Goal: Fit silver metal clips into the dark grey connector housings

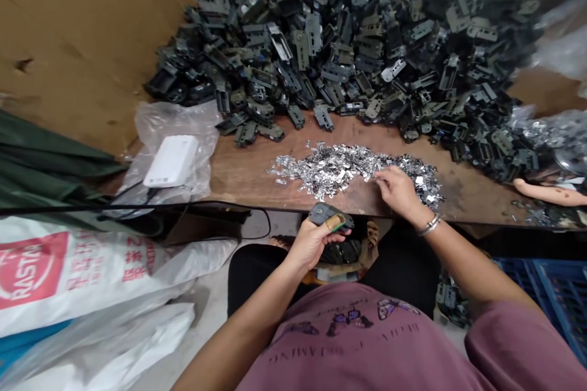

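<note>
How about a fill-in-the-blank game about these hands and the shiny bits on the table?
The right hand touches a pile of ____ metal bits.
The dark part is held in the ____ hand.
The white box lies on a see-through ____ bag.
The purple shirt has printed ____ on it.

Missing words: silver; left; plastic; butterflies.

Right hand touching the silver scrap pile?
Touching: the head view shows the right hand with its fingers resting on the pile of silver metal scraps.
</note>
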`<state>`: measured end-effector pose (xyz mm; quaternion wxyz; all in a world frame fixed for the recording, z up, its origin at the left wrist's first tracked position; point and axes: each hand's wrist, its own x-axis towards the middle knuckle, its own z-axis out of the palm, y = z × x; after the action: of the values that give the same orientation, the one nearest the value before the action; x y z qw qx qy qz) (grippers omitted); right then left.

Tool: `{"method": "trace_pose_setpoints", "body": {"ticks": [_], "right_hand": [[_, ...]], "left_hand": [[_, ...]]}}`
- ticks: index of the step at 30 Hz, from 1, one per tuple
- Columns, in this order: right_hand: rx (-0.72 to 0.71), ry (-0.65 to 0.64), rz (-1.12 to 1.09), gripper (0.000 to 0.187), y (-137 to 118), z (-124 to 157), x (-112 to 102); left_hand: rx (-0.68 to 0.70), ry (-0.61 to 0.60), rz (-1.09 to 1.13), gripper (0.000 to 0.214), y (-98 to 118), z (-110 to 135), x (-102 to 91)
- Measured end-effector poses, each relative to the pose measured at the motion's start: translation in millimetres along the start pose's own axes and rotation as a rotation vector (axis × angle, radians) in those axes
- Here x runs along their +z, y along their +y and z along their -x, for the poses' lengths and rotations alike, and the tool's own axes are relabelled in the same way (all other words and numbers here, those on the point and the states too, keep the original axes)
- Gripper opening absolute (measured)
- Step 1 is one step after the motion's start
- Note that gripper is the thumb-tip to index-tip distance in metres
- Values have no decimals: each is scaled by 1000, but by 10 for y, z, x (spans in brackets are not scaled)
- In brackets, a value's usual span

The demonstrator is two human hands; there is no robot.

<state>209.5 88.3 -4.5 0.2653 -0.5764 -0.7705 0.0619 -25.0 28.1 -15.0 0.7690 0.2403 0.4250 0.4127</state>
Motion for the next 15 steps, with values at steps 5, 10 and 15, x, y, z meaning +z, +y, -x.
{"method": "trace_pose_setpoints", "body": {"ticks": [5, 10, 15], "right_hand": [[116, -273, 421, 24, 218, -242, 48], [33, -339, 388, 29, 89, -84, 52], [111, -440, 226, 17, 81, 145, 36]], "left_hand": [[-28, 7, -79, 49, -60, 16, 111], [9, 56, -120, 50, -69, 53, 58], [125, 72, -246, 42, -82, 36, 42]]}}
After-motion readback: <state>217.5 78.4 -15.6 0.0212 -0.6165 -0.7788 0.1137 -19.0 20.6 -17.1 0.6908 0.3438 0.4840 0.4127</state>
